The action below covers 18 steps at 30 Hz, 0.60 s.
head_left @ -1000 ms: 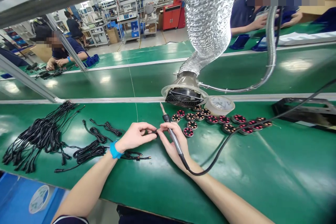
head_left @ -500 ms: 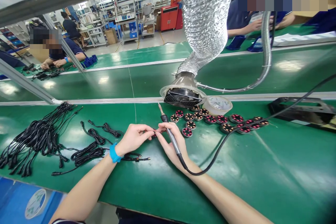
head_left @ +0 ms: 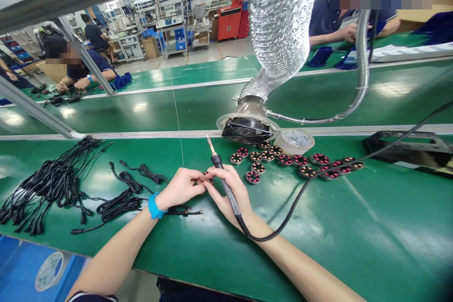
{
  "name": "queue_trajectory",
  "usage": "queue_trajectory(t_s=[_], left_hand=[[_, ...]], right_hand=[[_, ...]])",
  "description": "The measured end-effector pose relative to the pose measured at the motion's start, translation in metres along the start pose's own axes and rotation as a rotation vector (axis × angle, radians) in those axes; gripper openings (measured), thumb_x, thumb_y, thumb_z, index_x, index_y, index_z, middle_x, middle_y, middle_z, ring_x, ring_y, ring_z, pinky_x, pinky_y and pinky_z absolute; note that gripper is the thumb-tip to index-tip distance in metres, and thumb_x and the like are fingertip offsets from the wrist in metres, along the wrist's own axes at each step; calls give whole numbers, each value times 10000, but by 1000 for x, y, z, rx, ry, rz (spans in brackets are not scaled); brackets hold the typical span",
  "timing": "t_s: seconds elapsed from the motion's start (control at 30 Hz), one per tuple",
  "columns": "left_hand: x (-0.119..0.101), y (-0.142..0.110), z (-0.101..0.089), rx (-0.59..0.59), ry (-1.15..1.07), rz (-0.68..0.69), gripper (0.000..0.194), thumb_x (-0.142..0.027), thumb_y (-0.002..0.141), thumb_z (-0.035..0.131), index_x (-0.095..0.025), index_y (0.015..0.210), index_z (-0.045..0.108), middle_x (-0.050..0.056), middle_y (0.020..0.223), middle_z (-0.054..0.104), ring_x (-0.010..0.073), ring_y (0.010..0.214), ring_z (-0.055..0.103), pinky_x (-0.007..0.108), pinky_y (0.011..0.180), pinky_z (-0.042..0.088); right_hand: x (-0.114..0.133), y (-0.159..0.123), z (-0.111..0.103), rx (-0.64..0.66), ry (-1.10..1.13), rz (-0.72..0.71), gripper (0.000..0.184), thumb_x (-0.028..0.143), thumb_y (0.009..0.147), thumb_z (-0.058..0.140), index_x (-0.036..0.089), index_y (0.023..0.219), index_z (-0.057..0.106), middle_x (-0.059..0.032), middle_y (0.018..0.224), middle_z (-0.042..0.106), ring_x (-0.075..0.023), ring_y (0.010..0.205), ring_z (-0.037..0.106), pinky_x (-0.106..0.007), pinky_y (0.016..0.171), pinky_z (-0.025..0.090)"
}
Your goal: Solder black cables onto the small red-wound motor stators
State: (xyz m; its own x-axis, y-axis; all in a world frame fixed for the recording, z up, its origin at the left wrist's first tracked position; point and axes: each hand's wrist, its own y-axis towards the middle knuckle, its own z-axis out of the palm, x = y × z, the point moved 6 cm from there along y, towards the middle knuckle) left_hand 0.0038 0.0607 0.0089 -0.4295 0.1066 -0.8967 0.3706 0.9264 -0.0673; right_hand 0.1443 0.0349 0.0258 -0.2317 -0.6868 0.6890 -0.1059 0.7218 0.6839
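Note:
My left hand point(head_left: 181, 190), a blue band at its wrist, pinches a small round red-and-black part point(head_left: 209, 177). Fingers cover most of that part. Opposite it, my right hand point(head_left: 236, 188) holds a soldering iron point(head_left: 228, 194) between thumb and fingers, its bare tip pointing up and away. The right fingertips also meet the round part and the left fingertips. Just right of my hands lie several similar round parts point(head_left: 252, 178) with rings of red or copper-coloured spots. Left of my left wrist are coiled black cables point(head_left: 120, 206) with connectors.
A fume extractor fan point(head_left: 246, 132) hangs from a silver duct point(head_left: 279, 23) beyond my hands. Beside it stands a translucent tub point(head_left: 294, 142). The iron's cord point(head_left: 293, 212) crosses my right forearm. A black cable bundle point(head_left: 56, 179) lies left. Co-workers sit across the bench.
The soldering iron's tip has swung slightly left and up as my right hand turned. My fingers have shifted around the round part. The view has moved slightly.

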Motion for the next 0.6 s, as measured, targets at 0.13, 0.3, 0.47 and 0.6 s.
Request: queue_trajectory(t_s=[0.13,0.3,0.47,0.6], left_hand=[[-2,-1,1,36,94,31,153,-149,758,563,-99,730,705,-36,596,561,87,583,461,198,568,332],[-9,-2,-5,85,59,11,191,-273,819,623,-119,756,716,-1,677,621,114,644,501,217,620,383],[-17,-2,-15,110,140,44,201,-321,845,639,-153,813,745,47,811,673,164,802,563,261,774,434],[-12,-2,-14,161,54,-21,226,-334,854,628,-129,828,717,56,849,676,151,777,585,263,764,463]], right_hand=[[6,0,4,7,27,-45,267,85,901,556,270,1089,600,-47,993,625,-178,957,649,-326,849,545],[-6,2,3,-5,57,83,216,112,880,572,257,1040,583,-16,902,592,-166,835,633,-320,807,534],[-20,2,2,-22,138,228,200,150,861,615,244,1031,569,1,870,573,-147,769,620,-308,789,520],[-24,1,4,2,162,272,188,175,865,623,241,1033,569,-3,887,583,-146,775,633,-310,802,521]])
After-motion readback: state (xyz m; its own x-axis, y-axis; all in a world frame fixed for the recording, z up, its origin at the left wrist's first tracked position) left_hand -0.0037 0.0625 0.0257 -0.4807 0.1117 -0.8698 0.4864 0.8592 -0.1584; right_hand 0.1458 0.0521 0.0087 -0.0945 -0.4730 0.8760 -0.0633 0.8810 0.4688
